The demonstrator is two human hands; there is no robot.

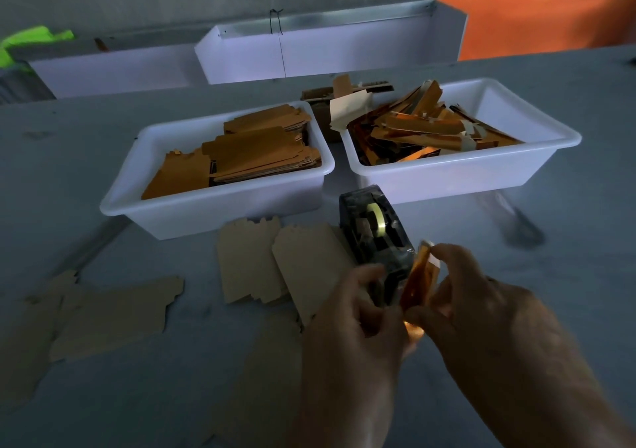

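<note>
My left hand (pixel 354 313) and right hand (pixel 481 306) both pinch the folded gold card piece (pixel 417 277), held upright, touching the near end of the tape dispenser (pixel 373 227). Cardboard blanks (pixel 251 261) lie left; white tub (pixel 220 203) and second tub (pixel 447 179) stand beyond.

Table (pixel 103 158) carries tubs (pixel 213 206), tape dispenser (pixel 375 230), cardboard cutouts (pixel 247 261).

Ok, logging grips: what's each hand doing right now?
Left hand: holds the gold card by its lower end.
Right hand: pinches the gold card.
</note>
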